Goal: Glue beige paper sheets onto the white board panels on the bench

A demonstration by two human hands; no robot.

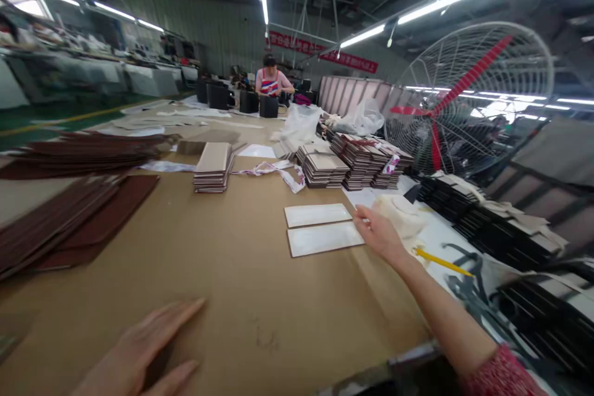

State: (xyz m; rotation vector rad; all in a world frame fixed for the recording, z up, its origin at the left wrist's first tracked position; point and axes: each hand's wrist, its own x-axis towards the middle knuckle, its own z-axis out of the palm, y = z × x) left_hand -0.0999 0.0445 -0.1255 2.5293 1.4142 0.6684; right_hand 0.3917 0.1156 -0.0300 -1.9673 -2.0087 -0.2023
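Observation:
My right hand (379, 234) reaches out over the brown cardboard-covered table (223, 260), its fingers at the right end of two white rectangular panels (320, 228) lying side by side; the fingers look slightly curled and touch the nearer panel's edge. My left hand (139, 349) lies flat and open on the cardboard near the front edge, blurred by motion, with nothing in it. A cream cloth (401, 213) and a yellow pencil (440, 262) lie just right of my right hand.
Stacks of tan and brown panels (352, 164) and one stack (212, 167) stand further back. Dark red sheets (69, 216) fan out at left. Black stacked pieces (492, 223) and a large fan with red blades (468, 99) are at right. A person (271, 81) works at the far end.

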